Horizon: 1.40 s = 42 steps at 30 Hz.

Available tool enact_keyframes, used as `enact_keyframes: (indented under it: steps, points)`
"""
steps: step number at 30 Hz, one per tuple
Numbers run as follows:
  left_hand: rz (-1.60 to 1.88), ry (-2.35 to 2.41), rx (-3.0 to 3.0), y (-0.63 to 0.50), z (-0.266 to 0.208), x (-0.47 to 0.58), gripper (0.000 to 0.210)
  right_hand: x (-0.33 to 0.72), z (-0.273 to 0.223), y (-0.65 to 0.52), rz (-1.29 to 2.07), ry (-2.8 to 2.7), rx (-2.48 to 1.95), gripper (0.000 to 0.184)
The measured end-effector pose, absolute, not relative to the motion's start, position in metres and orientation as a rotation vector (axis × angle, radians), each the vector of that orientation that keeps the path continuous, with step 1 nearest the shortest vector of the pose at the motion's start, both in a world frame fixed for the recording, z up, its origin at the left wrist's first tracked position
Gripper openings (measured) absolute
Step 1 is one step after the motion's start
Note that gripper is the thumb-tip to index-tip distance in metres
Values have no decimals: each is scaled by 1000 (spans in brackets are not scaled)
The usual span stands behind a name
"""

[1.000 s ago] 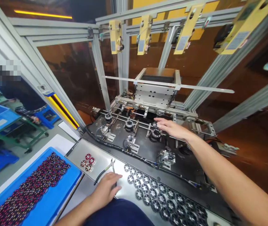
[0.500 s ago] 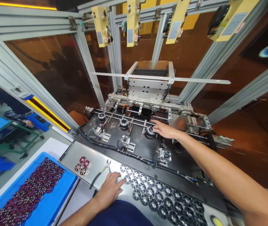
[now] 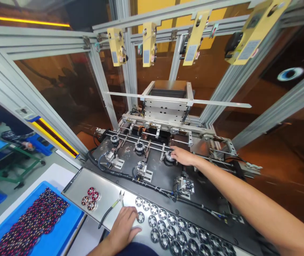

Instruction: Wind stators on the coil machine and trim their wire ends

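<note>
My right hand [image 3: 181, 156] reaches across the machine bed, its fingers closed on the round black-and-silver part [image 3: 169, 155] in the rightmost visible holder. The fingertips partly cover that part. On the metal tray, my left hand [image 3: 125, 223] lies with its fingertips at the left edge of a black-rimmed spoked ring [image 3: 140, 217]; its thumb stands apart from the ring. Rows of similar rings [image 3: 171, 232] spread to the right. Cutting pliers [image 3: 111, 209] with dark handles lie left of my hand. Beyond them sit several red and copper wound rings [image 3: 91, 199].
Two more holders carry round parts [image 3: 139, 147] [image 3: 115, 139] along the rods. Small metal fixtures [image 3: 142, 171] and a black cable bundle [image 3: 130, 176] lie before them. Yellow units [image 3: 149, 44] hang overhead. A blue bin [image 3: 73, 215] of wound rings stands left. Another person's legs show far left.
The view has tilted upward, so the scene sits lower. The ring at my left fingertips has slid left, away from its neighbour, and those fingers have drawn closer together. My right hand stays at the same holder.
</note>
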<state>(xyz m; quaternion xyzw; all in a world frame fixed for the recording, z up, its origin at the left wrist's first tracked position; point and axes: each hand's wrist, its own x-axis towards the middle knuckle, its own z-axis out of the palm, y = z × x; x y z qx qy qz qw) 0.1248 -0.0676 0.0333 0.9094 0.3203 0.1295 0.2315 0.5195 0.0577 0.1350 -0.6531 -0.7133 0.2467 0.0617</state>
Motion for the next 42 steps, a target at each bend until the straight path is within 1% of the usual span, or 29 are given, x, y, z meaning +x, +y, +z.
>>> enact_keyframes:
  steps: [4, 6, 12, 14, 17, 19, 21, 23, 25, 28, 32, 34, 36, 40, 42]
  points:
    - [390, 856, 2486, -63, 28, 128, 30, 513, 136, 55, 711, -2159, -1998, 24]
    - [406, 838, 2477, -61, 25, 131, 34, 509, 138, 55, 675, -2161, -1996, 22]
    - [487, 877, 2365, -63, 33, 143, 16, 505, 168, 49, 400, -2029, -2010, 16]
    - [521, 893, 2284, -63, 46, 141, 14, 494, 184, 36, 270, -1945, -1983, 15]
    - [580, 948, 2122, -58, 78, 129, 15, 452, 204, -1, 176, -1914, -1830, 22]
    - [626, 983, 2015, -52, 107, 115, 23, 407, 213, -29, 218, -2015, -1586, 28]
    - [669, 987, 1946, -47, 137, 101, 29, 359, 219, -55, 238, -2121, -1186, 37]
    - [740, 920, 1866, -46, 164, 88, 34, 318, 223, -72, 232, -2107, -949, 42]
    - [847, 817, 1737, -49, 183, 81, 38, 287, 227, -79, 243, -2030, -878, 39]
    - [1025, 716, 1510, -60, 196, 79, 42, 259, 231, -82, 241, -1921, -840, 31]
    - [1093, 572, 1163, -76, 199, 85, 43, 243, 228, -91, 210, -1773, -835, 35]
    - [1101, 569, 1099, -80, 201, 85, 42, 241, 226, -97, 234, -1725, -834, 38]
    - [1149, 664, 1207, -82, 205, 80, 39, 245, 228, -100, 324, -1743, -826, 38]
    - [1154, 828, 1727, -87, 211, 61, 33, 261, 241, -93, 773, -1854, -825, 21]
    - [1124, 837, 1923, -89, 213, 55, 33, 268, 248, -88, 1031, -1855, -830, 20]
